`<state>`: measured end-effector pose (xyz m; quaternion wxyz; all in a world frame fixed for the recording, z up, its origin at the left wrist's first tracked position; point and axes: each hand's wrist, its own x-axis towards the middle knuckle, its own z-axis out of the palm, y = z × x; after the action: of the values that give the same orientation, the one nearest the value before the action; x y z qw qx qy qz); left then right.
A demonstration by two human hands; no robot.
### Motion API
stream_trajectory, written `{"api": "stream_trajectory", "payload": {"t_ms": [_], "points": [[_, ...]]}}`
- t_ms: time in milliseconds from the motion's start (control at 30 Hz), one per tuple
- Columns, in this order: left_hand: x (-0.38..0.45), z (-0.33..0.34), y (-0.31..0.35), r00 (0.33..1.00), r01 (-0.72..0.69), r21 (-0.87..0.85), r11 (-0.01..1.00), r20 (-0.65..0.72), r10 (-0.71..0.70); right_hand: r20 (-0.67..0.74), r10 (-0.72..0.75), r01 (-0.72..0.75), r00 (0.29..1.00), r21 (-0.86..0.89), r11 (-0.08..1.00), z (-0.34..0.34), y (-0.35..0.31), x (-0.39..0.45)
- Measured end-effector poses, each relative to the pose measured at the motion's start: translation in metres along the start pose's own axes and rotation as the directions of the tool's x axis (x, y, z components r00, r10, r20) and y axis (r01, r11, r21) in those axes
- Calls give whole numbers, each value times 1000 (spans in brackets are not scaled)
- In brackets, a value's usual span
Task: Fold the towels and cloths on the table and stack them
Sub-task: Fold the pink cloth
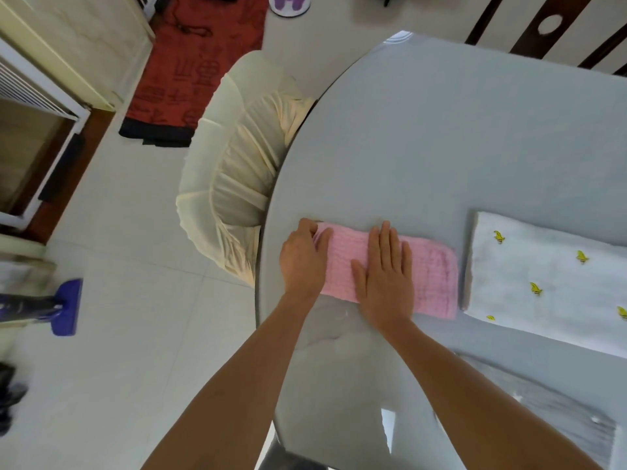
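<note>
Pink cloth (390, 266) lies folded into a long band near the left edge of the grey table (424, 130), just left of the folded white towel with yellow prints (549, 283). My right hand (385, 276) is spread flat, fingers straight, pressing on the band's middle. My left hand (302, 257) has its fingers curled round the cloth's left end, gripping it.

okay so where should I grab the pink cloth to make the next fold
Probably its left short end, coming from the left: the pink cloth lies as a flat strip and the left hand already curls over that end. The right hand lies flat mid-strip, so lifting the end over it looks easiest.
</note>
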<state>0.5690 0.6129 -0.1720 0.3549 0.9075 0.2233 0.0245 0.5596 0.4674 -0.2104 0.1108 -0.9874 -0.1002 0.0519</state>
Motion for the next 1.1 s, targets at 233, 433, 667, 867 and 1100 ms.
{"api": "stream_trajectory", "payload": {"t_ms": [233,433,667,867,1100], "points": [[20,-8,-6,1000,4,181,983,-2,-4,-1,-6,6,1000,2,1000,1,0,-1],[1,-1,0,993,111,126,986,-50,-105,34,-5,5,999,17,1000,0,3,4],[-24,-5,16,931,314,155,937,145,-336,77,-113,118,991,-60,991,-13,25,9],[-14,-13,5,951,253,236,938,116,-286,102,-67,75,993,-72,995,-10,24,11],[-13,-10,4,959,246,177,953,100,-266,-170,495,-448,852,249,859,-46,47,13]]}}
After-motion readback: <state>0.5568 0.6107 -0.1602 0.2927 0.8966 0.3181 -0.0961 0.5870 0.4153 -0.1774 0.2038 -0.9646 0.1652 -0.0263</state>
